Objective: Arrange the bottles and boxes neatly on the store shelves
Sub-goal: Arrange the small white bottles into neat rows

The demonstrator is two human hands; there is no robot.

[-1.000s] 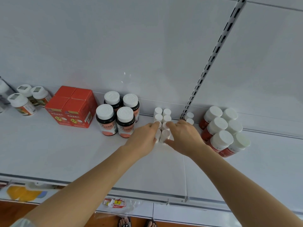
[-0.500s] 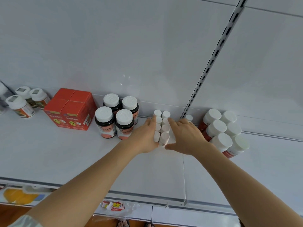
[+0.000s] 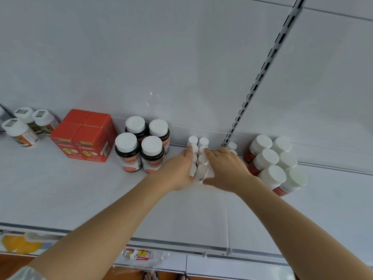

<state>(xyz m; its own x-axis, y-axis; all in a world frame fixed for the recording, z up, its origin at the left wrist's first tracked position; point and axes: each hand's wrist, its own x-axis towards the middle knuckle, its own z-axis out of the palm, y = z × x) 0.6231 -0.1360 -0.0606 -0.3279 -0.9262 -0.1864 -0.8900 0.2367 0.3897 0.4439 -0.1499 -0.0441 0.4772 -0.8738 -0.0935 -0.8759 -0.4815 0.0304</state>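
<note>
Now both hands flank a double row of small white bottles [image 3: 199,158] standing on the white shelf [image 3: 80,199] near the back wall. Left hand [image 3: 177,170] lies flat against the row's left side, fingers straight. Right hand [image 3: 226,170] presses the right side, fingers extended, thumb at the front bottle.

left hand [image 3: 177,171], right hand [image 3: 226,170], fingers straight
</note>
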